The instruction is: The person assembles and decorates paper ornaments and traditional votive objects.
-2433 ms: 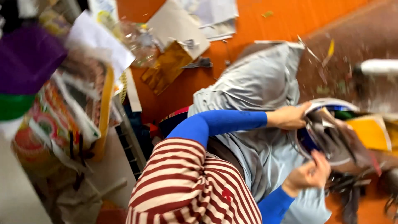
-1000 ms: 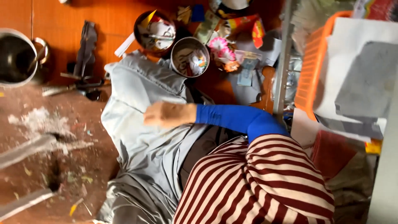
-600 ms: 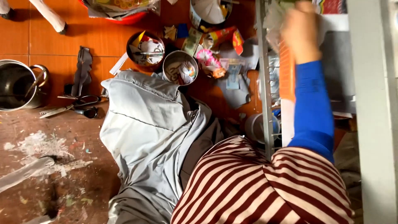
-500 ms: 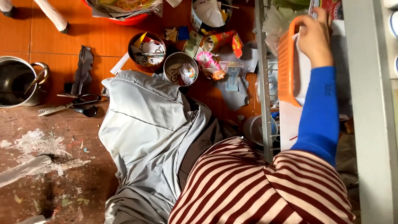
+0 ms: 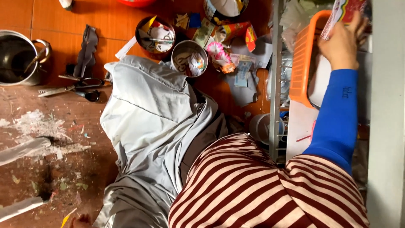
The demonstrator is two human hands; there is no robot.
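Head view — right hand point(image 5: 342, 44) grips a colourful packet point(image 5: 344, 12) standing upright above the orange basket point(image 5: 304, 63).

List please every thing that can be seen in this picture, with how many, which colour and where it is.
Orange basket: one, orange, on the rack at right.
Colourful packet: one, red and white, top right, at the right hand.
Metal pot: one, silver, far left on the floor.
Scissors: one pair, dark handles, right of the pot.
Round tins: two, metal, holding paper scraps, top centre.
Grey cloth: one, pale grey, over the lap.
Striped garment: one, red and white, bottom.
Right hand: one, blue sleeve, reaching up to the packet.
Left hand: not in view.
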